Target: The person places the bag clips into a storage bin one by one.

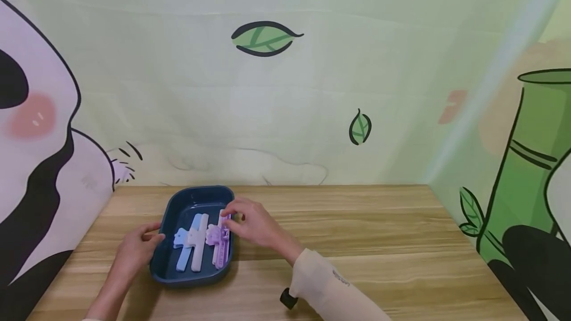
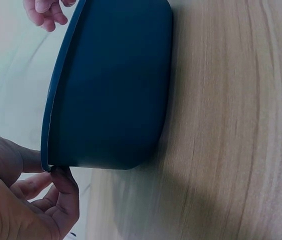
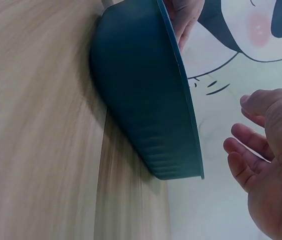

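Observation:
A dark blue plastic tray (image 1: 192, 281) sits on the table, holding several bag clips. The blue clip (image 1: 183, 263) and the white clip (image 1: 197, 259) lie side by side. Against the right wall, a purple clip (image 1: 220, 259) overlaps a paler clip, which is partly hidden. My left hand (image 1: 136, 249) pinches the tray's left rim between thumb and fingers, as the left wrist view confirms. Over the right rim, near the purple clip, hovers my right hand (image 1: 256, 224); its fingers are loosely bent and hold nothing in the right wrist view.
The wood-grain table (image 1: 357, 241) extends to the right of the tray. Behind it hangs a pale green backdrop (image 1: 312, 88) printed with leaves, a panda and bamboo. A small black object (image 1: 289, 298) shows by the right sleeve (image 1: 330, 281).

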A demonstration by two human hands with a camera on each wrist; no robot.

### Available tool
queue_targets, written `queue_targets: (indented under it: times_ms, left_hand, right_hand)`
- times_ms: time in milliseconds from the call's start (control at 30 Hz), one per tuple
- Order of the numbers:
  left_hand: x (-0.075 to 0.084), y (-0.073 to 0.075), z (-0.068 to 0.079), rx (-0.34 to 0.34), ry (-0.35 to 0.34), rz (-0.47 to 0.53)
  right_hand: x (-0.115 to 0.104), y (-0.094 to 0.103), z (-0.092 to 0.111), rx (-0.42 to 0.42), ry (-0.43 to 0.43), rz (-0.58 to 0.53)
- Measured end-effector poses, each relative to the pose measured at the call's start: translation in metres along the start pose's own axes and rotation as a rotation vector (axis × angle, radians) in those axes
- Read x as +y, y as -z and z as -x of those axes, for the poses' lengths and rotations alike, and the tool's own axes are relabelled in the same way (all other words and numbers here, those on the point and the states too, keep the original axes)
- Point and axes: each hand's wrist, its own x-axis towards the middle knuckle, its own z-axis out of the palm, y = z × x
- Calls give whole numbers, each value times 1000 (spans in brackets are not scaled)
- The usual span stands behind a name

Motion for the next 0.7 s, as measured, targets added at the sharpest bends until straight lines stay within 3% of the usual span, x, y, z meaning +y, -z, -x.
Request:
queue_targets:
  times_ms: [200, 700]
  left_hand:
    - [-1, 0, 0, -7, -25, -3]
    - [-4, 0, -3, -33, -7, -18]
  right_hand:
    - [6, 7, 9, 34, -39, -14]
    - [34, 36, 46, 133, -134, 103]
